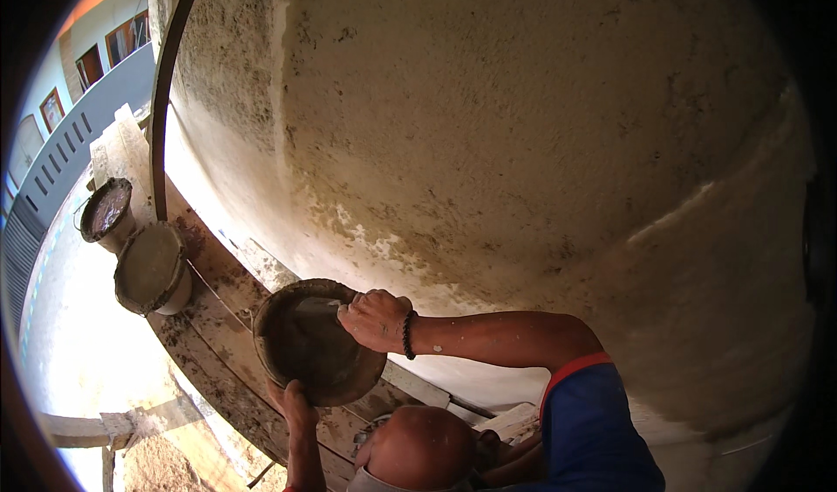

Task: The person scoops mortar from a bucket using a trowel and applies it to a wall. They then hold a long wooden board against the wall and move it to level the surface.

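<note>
A round dark bucket [373,372], its rim crusted with mortar, is tilted so that I look into it. Wet grey mortar [318,331] lies inside. My left hand [296,402] grips the near rim, thumb up against the edge. Over the right side of the bucket's mouth, my right hand [375,320] is closed in a fist, with mortar smears on the skin. What it holds, if anything, is hidden by the fingers. A dark bead bracelet [409,335] circles that wrist.
Mortar-stained planks [222,339] form a narrow platform along a large plastered wall [523,143]. Two more buckets stand at its left edge: one filled with grey mortar [150,269], one with dark liquid [108,208]. A dark curved bar [159,117] rises beside them. Wooden beams [83,431] show lower left.
</note>
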